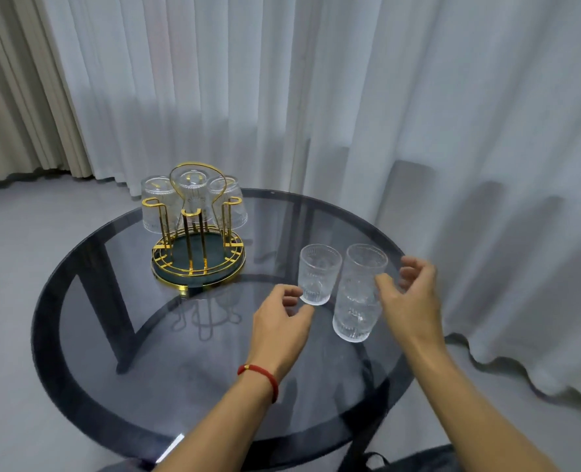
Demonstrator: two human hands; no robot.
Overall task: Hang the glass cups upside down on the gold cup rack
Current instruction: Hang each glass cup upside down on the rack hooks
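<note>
The gold cup rack (199,264) stands on the left part of the round glass table, with three clear ribbed cups (194,195) hung upside down on its far pegs; the near pegs are bare. A single cup (318,274) stands upright near the middle right. Right of it stands a taller stack of nested cups (359,294). My left hand (282,318) is just left of the single cup, fingers apart, fingertips close to its base. My right hand (410,291) is open beside the stack, thumb close to its side; I cannot tell if it touches.
The table (112,386) is round smoked glass with dark legs showing through. White curtains (452,165) hang close behind and to the right of the table. Grey floor lies to the left. A red cord bracelet is on my left wrist.
</note>
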